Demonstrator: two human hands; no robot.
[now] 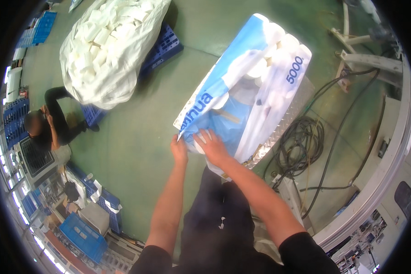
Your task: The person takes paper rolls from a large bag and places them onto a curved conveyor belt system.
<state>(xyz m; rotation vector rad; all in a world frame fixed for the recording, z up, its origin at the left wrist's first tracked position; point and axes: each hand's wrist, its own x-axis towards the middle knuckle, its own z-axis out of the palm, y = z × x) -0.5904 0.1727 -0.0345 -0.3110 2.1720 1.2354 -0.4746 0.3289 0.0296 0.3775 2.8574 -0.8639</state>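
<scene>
In front of me stands a large white and blue printed plastic bag (242,52) with its mouth open. White rounded pieces (287,43) are heaped at its far end, while blue film shows in the nearer part. My left hand (179,150) is closed on the bag's near left corner. My right hand (212,146) reaches over the near edge, fingers spread, touching the blue film and a white rounded piece (198,148) beneath them. What lies under the palm is hidden.
A big white sack (137,59) of white pieces sits on a blue pallet (162,50). Coiled black cables (301,146) lie right, beside a machine frame (374,61). At left a person (50,121) sits near blue crates (16,121). A patterned metal plate (278,132) lies beneath the bag.
</scene>
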